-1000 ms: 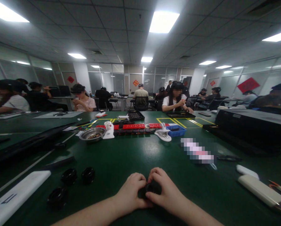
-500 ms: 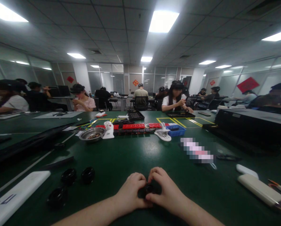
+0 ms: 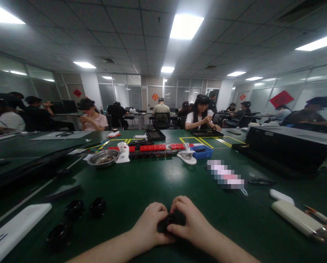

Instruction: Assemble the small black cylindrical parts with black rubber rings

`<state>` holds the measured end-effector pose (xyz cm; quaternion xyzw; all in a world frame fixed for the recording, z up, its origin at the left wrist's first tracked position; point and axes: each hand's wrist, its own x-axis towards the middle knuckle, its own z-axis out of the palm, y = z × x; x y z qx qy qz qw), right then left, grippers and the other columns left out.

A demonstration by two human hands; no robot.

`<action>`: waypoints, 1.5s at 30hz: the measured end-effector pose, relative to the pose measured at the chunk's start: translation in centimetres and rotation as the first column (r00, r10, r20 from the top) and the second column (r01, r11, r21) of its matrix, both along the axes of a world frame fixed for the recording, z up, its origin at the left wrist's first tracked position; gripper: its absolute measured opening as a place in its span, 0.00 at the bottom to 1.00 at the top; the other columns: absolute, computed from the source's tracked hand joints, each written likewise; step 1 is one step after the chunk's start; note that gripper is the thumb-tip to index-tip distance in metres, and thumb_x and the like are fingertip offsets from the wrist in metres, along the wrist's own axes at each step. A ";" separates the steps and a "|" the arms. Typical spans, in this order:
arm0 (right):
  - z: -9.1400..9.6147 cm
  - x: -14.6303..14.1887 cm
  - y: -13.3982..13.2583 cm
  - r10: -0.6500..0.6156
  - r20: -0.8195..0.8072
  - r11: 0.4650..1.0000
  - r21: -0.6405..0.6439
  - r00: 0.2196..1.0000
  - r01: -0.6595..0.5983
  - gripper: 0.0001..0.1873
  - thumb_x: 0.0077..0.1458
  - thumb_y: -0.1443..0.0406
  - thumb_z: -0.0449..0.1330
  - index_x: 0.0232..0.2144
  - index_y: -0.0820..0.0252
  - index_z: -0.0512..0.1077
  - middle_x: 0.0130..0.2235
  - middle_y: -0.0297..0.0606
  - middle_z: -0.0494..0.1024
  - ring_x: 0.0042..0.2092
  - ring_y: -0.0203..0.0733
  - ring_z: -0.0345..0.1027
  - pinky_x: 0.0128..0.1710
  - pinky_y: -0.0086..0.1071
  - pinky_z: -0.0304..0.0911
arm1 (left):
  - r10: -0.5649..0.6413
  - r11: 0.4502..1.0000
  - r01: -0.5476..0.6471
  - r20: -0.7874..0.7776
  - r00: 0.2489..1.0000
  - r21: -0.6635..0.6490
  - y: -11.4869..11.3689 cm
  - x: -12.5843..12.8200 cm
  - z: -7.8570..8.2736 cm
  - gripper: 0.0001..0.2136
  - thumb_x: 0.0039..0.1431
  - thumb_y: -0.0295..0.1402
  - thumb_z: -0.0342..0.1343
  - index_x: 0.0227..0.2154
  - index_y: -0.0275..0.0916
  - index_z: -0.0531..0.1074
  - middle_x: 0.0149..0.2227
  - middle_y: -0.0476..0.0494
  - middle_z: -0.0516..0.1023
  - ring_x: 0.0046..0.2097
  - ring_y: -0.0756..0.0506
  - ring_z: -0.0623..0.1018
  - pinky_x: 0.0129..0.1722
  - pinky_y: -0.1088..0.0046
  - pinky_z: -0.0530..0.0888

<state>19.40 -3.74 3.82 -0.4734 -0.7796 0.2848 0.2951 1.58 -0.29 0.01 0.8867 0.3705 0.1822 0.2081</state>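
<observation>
My left hand (image 3: 150,223) and my right hand (image 3: 189,220) meet low over the green table (image 3: 116,190), with curled fingers facing each other. Between them they grip a small black part (image 3: 170,219). Fingers and shadow cover most of it, so its exact kind cannot be made out. Left of my hands lie three glossy black ring-shaped pieces: one at the back (image 3: 97,207), one beside it (image 3: 74,209), and a nearer one (image 3: 59,235).
Farther off stand a metal bowl (image 3: 103,157) of small parts, a white clamp (image 3: 187,155), a blue tray (image 3: 202,151) and red-topped strips (image 3: 152,147). A white bar (image 3: 21,230) lies left, a cream-coloured device (image 3: 296,217) right. Co-workers sit beyond.
The view has turned slightly, so the table items appear farther left. Both hands keep their grip on the black part, with the fingers shifted only a little.
</observation>
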 end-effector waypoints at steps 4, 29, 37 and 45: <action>0.5 0.3 -0.1 0.208 -0.109 0.972 -0.087 0.972 -0.217 0.27 0.39 0.76 0.57 0.45 0.57 0.66 0.51 0.40 0.64 0.53 0.44 0.57 0.53 0.37 0.52 | -0.012 1.000 0.012 0.018 1.000 -0.008 0.1 -0.1 -0.1 0.20 0.39 0.42 0.66 0.38 0.43 0.72 0.41 0.47 0.71 0.43 0.42 0.68 0.43 0.67 0.65; -0.3 0.0 0.0 -0.047 -0.017 0.996 -0.082 0.999 0.045 0.26 0.40 0.67 0.63 0.45 0.60 0.64 0.45 0.41 0.68 0.47 0.47 0.61 0.47 0.38 0.57 | 0.098 0.994 -0.101 0.068 0.993 0.042 -0.2 0.0 0.0 0.18 0.33 0.39 0.67 0.27 0.40 0.68 0.38 0.47 0.68 0.42 0.41 0.67 0.44 0.63 0.64; 0.3 0.3 0.1 0.167 -0.112 0.981 -0.078 0.980 -0.177 0.25 0.40 0.76 0.55 0.44 0.57 0.67 0.49 0.39 0.66 0.52 0.44 0.58 0.53 0.38 0.52 | 0.085 0.996 -0.085 0.071 0.994 -0.004 -0.2 0.0 0.2 0.21 0.35 0.38 0.67 0.34 0.41 0.70 0.41 0.46 0.68 0.45 0.40 0.66 0.47 0.62 0.63; -0.4 -0.1 0.1 -0.049 0.006 0.998 -0.039 0.999 0.049 0.18 0.37 0.69 0.64 0.35 0.60 0.67 0.39 0.37 0.68 0.43 0.45 0.62 0.43 0.36 0.59 | 0.112 0.993 -0.114 0.074 0.991 0.029 -0.3 0.2 0.2 0.15 0.37 0.39 0.65 0.26 0.39 0.68 0.39 0.46 0.68 0.43 0.41 0.68 0.47 0.60 0.63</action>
